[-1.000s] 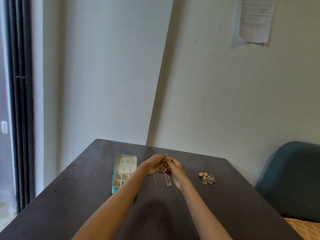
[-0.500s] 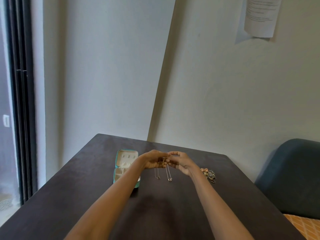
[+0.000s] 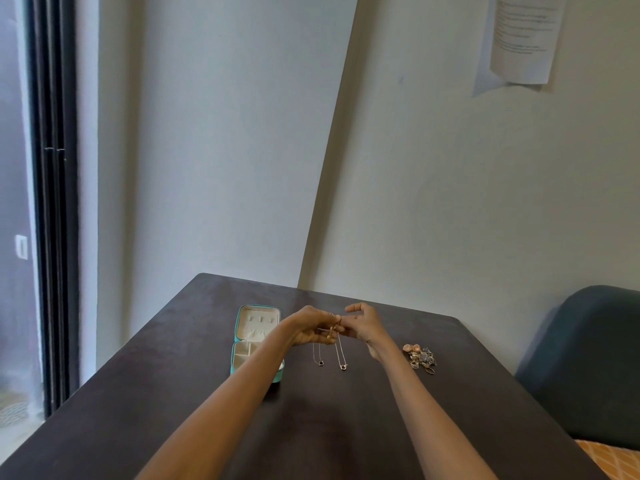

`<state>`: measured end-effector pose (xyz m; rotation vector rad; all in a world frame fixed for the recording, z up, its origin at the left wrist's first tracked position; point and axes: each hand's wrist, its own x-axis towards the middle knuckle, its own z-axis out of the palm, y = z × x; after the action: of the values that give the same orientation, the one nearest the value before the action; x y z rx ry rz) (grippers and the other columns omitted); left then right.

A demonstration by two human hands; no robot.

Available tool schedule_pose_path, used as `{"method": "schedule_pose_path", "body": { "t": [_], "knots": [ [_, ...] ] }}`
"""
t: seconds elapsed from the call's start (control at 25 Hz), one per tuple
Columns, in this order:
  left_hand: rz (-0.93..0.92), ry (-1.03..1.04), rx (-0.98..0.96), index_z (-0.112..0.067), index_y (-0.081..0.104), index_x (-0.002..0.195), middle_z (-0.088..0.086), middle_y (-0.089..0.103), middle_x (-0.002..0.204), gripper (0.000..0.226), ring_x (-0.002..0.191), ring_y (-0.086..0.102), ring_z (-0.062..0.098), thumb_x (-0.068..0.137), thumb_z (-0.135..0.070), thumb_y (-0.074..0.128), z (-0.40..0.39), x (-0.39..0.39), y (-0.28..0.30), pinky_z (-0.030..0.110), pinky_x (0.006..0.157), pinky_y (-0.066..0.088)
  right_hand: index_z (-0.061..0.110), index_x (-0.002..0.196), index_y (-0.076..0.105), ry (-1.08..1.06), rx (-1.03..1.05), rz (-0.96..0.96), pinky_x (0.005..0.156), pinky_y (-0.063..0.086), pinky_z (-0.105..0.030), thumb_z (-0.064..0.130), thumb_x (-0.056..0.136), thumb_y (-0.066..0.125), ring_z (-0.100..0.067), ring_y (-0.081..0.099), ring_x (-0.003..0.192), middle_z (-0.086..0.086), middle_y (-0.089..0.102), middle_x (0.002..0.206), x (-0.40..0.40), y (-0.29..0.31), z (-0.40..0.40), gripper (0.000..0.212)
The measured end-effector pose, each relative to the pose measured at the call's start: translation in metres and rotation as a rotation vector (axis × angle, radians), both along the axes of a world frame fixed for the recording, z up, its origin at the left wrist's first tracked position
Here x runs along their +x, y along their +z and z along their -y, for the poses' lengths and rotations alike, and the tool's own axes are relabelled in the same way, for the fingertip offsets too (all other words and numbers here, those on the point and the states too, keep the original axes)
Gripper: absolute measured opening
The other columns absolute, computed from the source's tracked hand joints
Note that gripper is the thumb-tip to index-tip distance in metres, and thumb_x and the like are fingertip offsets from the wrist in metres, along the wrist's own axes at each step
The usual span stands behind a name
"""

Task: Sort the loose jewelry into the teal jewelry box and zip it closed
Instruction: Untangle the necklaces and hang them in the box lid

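Necklaces [image 3: 329, 351], two thin chains with small pendants, are hanging from both hands above the dark surface [image 3: 346, 427], just right of the open teal jewelry box [image 3: 254, 341]. The left hand [image 3: 311, 329] is curling its fingers [image 3: 327, 336] around the gathered chain tops, while the right hand [image 3: 363, 323] is pinching them at the same spot, its remaining fingers loosely bent. The left forearm is covering part of the box. A loose jewelry pile [image 3: 420, 356] is lying further right, its pieces too small to distinguish.
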<state>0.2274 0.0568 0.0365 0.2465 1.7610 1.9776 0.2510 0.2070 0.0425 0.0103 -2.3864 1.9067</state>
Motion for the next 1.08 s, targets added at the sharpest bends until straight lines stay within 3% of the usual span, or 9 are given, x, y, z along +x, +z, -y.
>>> {"method": "schedule_pose_path", "body": {
  "t": [0.2, 0.36, 0.52, 0.64, 0.76, 0.92, 1.0, 1.08],
  "knots": [
    [-0.104, -0.03, 0.139, -0.004, 0.056, 0.105, 0.011, 0.064, 0.084, 0.017, 0.07, 0.063, 0.017, 0.092, -0.013, 0.058, -0.001, 0.007, -0.003, 0.029, 0.072, 0.055, 0.009, 0.102, 0.046, -0.066, -0.038, 0.007, 0.065, 0.056, -0.026, 0.008, 0.084, 0.064, -0.016, 0.061, 0.064, -0.01, 0.062, 0.08, -0.002, 0.004, 0.002, 0.025],
    [-0.203, 0.164, 0.251, -0.014, 0.052, 0.119, 0.009, 0.068, 0.086, 0.039, 0.075, 0.062, 0.015, 0.083, -0.011, 0.068, -0.005, 0.009, -0.012, 0.03, 0.079, 0.042, 0.007, 0.096, 0.045, -0.049, -0.145, -0.003, 0.065, 0.054, -0.026, -0.001, 0.084, 0.057, -0.019, 0.059, 0.063, -0.01, 0.059, 0.075, -0.003, 0.014, 0.004, 0.019],
    [-0.235, 0.214, 0.163, -0.01, 0.056, 0.119, -0.001, 0.065, 0.074, 0.03, 0.07, 0.058, 0.009, 0.089, -0.016, 0.06, -0.005, 0.009, -0.019, 0.026, 0.077, 0.036, 0.007, 0.084, 0.047, -0.037, -0.19, -0.027, 0.056, 0.052, -0.023, -0.005, 0.084, 0.054, -0.018, 0.055, 0.057, -0.011, 0.058, 0.066, -0.002, 0.026, 0.006, 0.013],
    [-0.227, 0.167, 0.162, 0.0, 0.06, 0.115, -0.003, 0.062, 0.067, 0.029, 0.059, 0.055, 0.004, 0.094, -0.018, 0.053, -0.003, 0.006, -0.019, 0.014, 0.062, 0.046, 0.007, 0.084, 0.047, -0.025, -0.239, -0.013, 0.059, 0.051, -0.026, -0.004, 0.082, 0.055, -0.02, 0.056, 0.058, -0.011, 0.061, 0.065, -0.006, 0.032, 0.009, 0.013],
    [-0.2, 0.191, 0.186, -0.01, 0.063, 0.1, -0.003, 0.058, 0.065, 0.017, 0.051, 0.049, 0.002, 0.095, -0.021, 0.052, -0.002, 0.008, -0.014, 0.01, 0.048, 0.041, 0.009, 0.093, 0.045, -0.036, -0.307, 0.008, 0.06, 0.05, -0.027, -0.002, 0.079, 0.056, -0.018, 0.059, 0.06, -0.007, 0.063, 0.062, -0.011, 0.031, 0.013, 0.021],
    [-0.211, 0.27, 0.237, -0.014, 0.061, 0.101, -0.004, 0.064, 0.07, 0.011, 0.058, 0.051, 0.004, 0.093, -0.02, 0.056, 0.002, 0.009, -0.018, 0.015, 0.055, 0.037, 0.008, 0.095, 0.046, -0.04, -0.405, -0.017, 0.061, 0.052, -0.026, -0.003, 0.081, 0.059, -0.016, 0.061, 0.06, -0.005, 0.065, 0.062, -0.015, 0.028, 0.016, 0.022],
    [-0.219, 0.439, 0.381, -0.014, 0.058, 0.102, -0.003, 0.07, 0.073, 0.013, 0.066, 0.058, 0.007, 0.09, -0.01, 0.059, 0.002, 0.009, -0.022, 0.02, 0.062, 0.039, 0.01, 0.091, 0.045, -0.036, -0.43, -0.026, 0.06, 0.053, -0.024, -0.005, 0.083, 0.06, -0.013, 0.061, 0.057, -0.003, 0.065, 0.059, -0.015, 0.029, 0.019, 0.023],
    [-0.127, 0.488, 0.643, -0.012, 0.055, 0.097, -0.001, 0.068, 0.068, 0.013, 0.063, 0.062, 0.009, 0.091, -0.001, 0.053, 0.0, 0.01, -0.019, 0.021, 0.061, 0.044, 0.013, 0.087, 0.043, -0.018, -0.441, -0.015, 0.061, 0.054, -0.024, -0.006, 0.084, 0.061, -0.012, 0.061, 0.056, -0.004, 0.064, 0.063, -0.014, 0.027, 0.021, 0.027]
  ]
}}
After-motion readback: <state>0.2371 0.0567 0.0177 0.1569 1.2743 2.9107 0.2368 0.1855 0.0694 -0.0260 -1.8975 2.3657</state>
